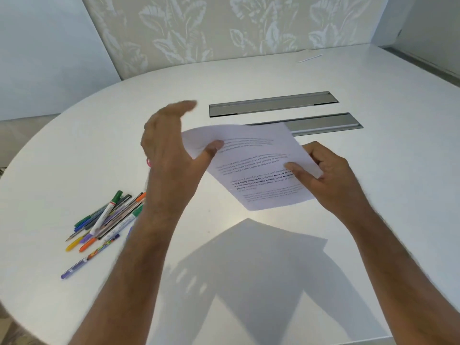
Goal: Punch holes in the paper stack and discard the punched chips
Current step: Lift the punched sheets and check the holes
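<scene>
A thin stack of white printed paper (256,170) hangs in the air above the table, tilted toward me. My right hand (326,175) grips its right edge, thumb on top of the text. My left hand (171,150) is at the stack's left edge with the thumb pressed on the sheet and the fingers spread and raised above it, slightly blurred. No hole punch shows in the view. The stack throws a large shadow on the table below it.
The round white table (74,150) has two grey metal cable flaps (273,104) behind the paper. A loose pile of several coloured pens and markers (107,220) lies at the left. A small white strip (310,58) lies at the far right. A patterned wall stands behind.
</scene>
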Available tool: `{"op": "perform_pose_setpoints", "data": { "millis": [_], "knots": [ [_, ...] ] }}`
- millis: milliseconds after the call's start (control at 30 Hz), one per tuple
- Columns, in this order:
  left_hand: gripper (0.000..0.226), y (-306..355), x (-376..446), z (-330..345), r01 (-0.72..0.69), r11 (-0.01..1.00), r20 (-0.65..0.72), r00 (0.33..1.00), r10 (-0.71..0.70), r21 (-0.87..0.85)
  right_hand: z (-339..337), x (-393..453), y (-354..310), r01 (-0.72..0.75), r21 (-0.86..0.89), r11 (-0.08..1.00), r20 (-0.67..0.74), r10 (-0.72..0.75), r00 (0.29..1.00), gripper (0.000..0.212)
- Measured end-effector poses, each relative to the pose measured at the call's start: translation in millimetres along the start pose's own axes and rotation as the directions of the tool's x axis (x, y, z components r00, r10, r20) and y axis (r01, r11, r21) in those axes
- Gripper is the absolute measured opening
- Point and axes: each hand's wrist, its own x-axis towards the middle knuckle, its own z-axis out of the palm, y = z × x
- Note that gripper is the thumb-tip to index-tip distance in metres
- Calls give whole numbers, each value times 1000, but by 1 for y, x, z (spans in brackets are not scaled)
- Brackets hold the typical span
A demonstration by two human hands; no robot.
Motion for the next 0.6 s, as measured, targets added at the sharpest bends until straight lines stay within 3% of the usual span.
{"op": "perform_pose_setpoints", "data": {
  "millis": [100, 200, 500, 600],
  "knots": [
    [29, 6, 3, -10, -68, 997, 177, 982, 63, 24, 2, 7, -10, 50, -100, 994, 75, -43, 996, 11],
    [8, 4, 1, -14, 76, 996, 287, 956, -57, -56, 4, 13, -12, 72, -200, 977, 126, -47, 991, 1],
    [4, -35, -11, -18, 258, 945, 333, 925, -183, -199, -6, 15, 9, -11, -186, 982, 54, 22, 998, 17],
    [20, -53, -19, -19, 343, 913, 316, 911, -265, -222, -15, 12, 21, -38, -157, 987, 22, 42, 999, 20]
  ]
}}
